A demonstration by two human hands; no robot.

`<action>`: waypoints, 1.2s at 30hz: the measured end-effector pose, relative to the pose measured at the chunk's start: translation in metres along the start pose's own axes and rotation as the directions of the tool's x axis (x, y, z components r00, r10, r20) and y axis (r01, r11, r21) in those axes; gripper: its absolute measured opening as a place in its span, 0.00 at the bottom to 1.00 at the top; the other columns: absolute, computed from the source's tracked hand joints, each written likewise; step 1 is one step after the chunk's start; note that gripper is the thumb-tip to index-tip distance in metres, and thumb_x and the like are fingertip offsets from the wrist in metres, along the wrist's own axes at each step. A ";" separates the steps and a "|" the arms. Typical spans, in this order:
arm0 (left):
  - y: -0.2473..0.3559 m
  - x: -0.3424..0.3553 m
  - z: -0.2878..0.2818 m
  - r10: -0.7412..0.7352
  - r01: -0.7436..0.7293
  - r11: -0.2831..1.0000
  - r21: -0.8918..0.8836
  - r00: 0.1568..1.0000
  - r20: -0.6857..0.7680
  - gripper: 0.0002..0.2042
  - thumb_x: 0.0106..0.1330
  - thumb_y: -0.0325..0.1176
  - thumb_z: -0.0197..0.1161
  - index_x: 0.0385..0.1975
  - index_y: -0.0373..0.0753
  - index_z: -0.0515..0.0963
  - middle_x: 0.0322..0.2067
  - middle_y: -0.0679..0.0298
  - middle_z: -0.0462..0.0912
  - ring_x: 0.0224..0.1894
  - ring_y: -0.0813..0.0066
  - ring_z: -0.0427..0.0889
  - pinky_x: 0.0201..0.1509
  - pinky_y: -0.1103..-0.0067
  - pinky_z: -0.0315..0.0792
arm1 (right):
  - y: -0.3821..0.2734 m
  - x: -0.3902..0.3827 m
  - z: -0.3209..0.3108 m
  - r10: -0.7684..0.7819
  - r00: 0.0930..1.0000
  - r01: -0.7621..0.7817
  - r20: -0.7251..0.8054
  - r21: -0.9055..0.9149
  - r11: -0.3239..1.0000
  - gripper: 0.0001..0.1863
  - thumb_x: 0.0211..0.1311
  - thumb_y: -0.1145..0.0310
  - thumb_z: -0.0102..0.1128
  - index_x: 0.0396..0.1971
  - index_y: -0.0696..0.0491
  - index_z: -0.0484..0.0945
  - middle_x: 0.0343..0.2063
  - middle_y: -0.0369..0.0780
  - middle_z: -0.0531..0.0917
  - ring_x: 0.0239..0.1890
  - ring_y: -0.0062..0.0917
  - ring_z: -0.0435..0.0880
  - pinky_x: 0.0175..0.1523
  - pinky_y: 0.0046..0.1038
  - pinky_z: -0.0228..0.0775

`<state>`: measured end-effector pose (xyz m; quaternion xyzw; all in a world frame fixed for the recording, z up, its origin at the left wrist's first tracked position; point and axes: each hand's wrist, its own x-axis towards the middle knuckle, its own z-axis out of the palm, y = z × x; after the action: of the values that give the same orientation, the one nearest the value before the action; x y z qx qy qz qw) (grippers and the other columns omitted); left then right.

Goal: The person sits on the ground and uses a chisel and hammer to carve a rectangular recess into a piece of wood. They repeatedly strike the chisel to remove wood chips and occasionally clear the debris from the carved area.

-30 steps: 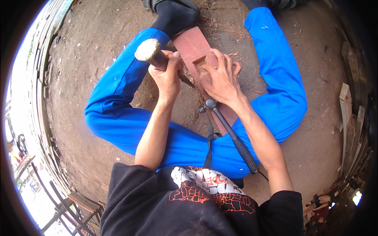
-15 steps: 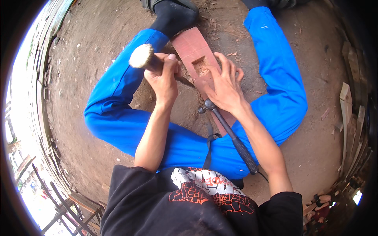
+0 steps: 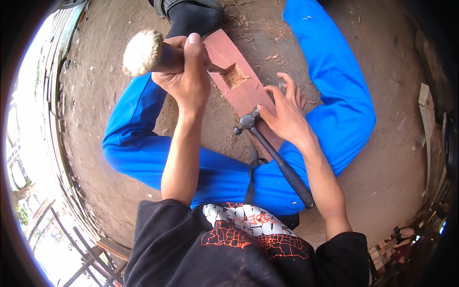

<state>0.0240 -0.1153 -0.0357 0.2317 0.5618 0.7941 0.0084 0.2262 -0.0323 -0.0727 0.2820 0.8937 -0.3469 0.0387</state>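
My left hand is closed round the dark handle of a chisel, whose pale, frayed butt end faces up. Its narrow blade reaches right, with the tip at the edge of a rectangular mortise cut in a reddish wooden board. Wood chips lie in that recess. My right hand is over the board's right edge, fingers apart and holding nothing. Close to its thumb is the head of a hammer with a black textured grip, resting on the board and across my thigh.
My blue-trousered legs are spread either side of the board on a dirt floor scattered with wood shavings. A dark-socked foot is beside the board's far end. Wood pieces lie at the right; wooden slats line the left.
My left hand has lifted and moved left and away, bringing the chisel tip to the mortise. My right hand has drawn back from the mortise toward the hammer head.
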 end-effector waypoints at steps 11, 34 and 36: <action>-0.011 -0.037 0.011 0.219 -0.385 0.758 0.527 0.911 0.350 0.07 0.62 0.27 0.69 0.24 0.38 0.77 0.17 0.66 0.73 0.17 0.72 0.71 0.23 0.81 0.68 | -0.005 -0.031 -0.025 -0.046 0.999 0.046 -0.006 -0.043 0.998 0.24 0.58 0.59 0.68 0.49 0.58 0.75 0.61 0.50 0.64 0.63 0.49 0.64 0.65 0.50 0.57; -0.042 -0.039 0.063 0.134 -0.282 0.899 0.335 0.905 0.404 0.17 0.46 0.33 0.77 0.33 0.41 0.76 0.24 0.61 0.78 0.26 0.60 0.83 0.29 0.69 0.76 | -0.027 -0.110 -0.148 0.101 0.953 0.248 -0.286 0.925 0.288 0.14 0.80 0.59 0.41 0.44 0.57 0.68 0.12 0.32 0.63 0.13 0.18 0.64 0.15 0.20 0.61; -0.043 -0.034 0.058 0.165 -0.295 0.887 0.355 0.921 0.353 0.17 0.47 0.33 0.77 0.34 0.41 0.77 0.23 0.62 0.78 0.26 0.60 0.83 0.28 0.70 0.76 | -0.053 -0.100 -0.179 0.004 0.881 0.432 -0.473 0.807 0.403 0.21 0.79 0.50 0.39 0.45 0.55 0.67 0.12 0.31 0.62 0.14 0.17 0.63 0.15 0.19 0.60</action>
<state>0.0661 -0.0575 -0.0713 0.4168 0.6722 0.6102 -0.0457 0.3041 0.0031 0.1212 0.2029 0.5868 -0.7027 -0.3473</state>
